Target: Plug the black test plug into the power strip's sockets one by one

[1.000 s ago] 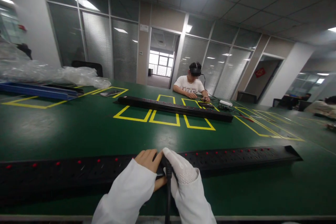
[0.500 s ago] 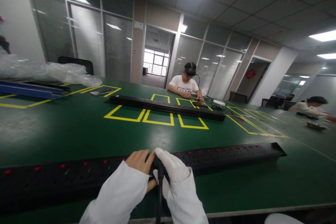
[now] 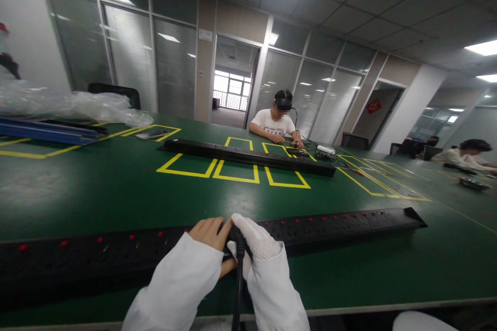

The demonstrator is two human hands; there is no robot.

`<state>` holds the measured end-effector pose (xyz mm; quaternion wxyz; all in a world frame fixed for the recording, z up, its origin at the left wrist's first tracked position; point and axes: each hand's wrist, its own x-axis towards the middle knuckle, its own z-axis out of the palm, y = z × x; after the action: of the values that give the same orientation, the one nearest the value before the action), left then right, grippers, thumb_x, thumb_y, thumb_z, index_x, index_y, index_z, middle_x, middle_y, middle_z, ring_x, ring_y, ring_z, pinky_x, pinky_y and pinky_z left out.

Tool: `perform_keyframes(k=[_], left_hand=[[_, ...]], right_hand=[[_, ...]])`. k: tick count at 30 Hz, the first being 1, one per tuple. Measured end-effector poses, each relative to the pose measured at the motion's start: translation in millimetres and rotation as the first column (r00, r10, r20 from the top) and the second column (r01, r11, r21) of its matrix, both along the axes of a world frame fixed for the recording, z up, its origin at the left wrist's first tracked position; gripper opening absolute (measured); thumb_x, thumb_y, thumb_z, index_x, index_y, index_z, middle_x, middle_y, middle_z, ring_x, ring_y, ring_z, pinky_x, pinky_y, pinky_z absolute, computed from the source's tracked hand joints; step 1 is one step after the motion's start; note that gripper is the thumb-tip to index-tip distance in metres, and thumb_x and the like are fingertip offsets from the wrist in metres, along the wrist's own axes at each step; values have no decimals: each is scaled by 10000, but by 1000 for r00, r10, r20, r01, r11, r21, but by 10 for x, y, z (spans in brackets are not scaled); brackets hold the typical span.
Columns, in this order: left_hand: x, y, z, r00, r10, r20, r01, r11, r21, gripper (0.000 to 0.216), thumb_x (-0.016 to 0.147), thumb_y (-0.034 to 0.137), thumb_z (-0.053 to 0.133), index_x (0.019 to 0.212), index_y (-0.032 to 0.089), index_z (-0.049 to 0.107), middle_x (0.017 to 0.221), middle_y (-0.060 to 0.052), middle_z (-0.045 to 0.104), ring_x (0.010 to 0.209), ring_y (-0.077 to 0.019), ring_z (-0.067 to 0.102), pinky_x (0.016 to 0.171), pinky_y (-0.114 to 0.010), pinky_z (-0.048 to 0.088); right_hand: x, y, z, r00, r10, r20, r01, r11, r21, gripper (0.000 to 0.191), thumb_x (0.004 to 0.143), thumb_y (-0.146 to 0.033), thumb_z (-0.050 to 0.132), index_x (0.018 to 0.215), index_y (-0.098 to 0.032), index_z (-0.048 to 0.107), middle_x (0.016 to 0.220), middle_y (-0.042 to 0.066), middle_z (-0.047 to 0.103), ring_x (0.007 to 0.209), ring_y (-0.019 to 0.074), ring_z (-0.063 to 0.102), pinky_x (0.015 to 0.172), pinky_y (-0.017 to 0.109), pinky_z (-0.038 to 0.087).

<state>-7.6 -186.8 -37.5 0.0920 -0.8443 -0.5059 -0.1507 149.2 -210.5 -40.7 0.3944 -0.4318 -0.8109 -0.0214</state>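
A long black power strip (image 3: 326,228) with a row of red dots lies across the near side of the green table. My bare left hand (image 3: 212,232) is wrapped over the strip, its fingers across the top and part of the thumb side showing lower down. Pressed against it, my right hand (image 3: 254,238) in a white dotted glove closes around the plug end of a black power cord (image 3: 238,274). The cord hangs down between my sleeves toward the table edge. Both hands hide most of the plug and where it meets the strip.
Another black power strip (image 3: 248,156) lies farther back over yellow tape outlines. Blue rails (image 3: 46,132) and clear plastic wrap (image 3: 77,106) are at left. Across the table sits a person (image 3: 274,121) near a white power adapter (image 3: 325,150); another person (image 3: 466,155) works at far right.
The view has shifted slightly, so the near strip sits a little farther right and higher. Both hands keep their hold, with hardly any visible movement.
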Motion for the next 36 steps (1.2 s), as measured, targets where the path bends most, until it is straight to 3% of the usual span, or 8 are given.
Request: perform_keyframes(k=[6,20,36], left_hand=[[-16,-13,24,1000,-28,13,29,999,-17,608,685,363,535,1226,86,533,1133,-181,610,997,-312,574,870,-423,430],[-12,-31,51,1000,-20,6,20,1000,3,602,676,337,543,1224,89,532,1128,-170,617,1006,-306,577,872,-416,434],[-12,10,-66,999,-42,23,38,990,138,584,652,342,567,1168,68,568,1079,-185,634,969,-319,598,836,-432,457]], right_hand=[[-53,-29,9,997,-63,-50,65,998,23,456,843,-231,532,1291,-266,458,1230,21,571,1122,135,543,974,268,444],[-89,-91,88,995,-95,-26,96,994,45,412,853,-248,518,1263,-280,489,1183,19,606,1086,154,582,945,264,480],[-90,-95,57,994,-82,-74,87,994,71,450,848,-236,522,1287,-304,449,1194,2,596,1096,149,571,951,273,478]])
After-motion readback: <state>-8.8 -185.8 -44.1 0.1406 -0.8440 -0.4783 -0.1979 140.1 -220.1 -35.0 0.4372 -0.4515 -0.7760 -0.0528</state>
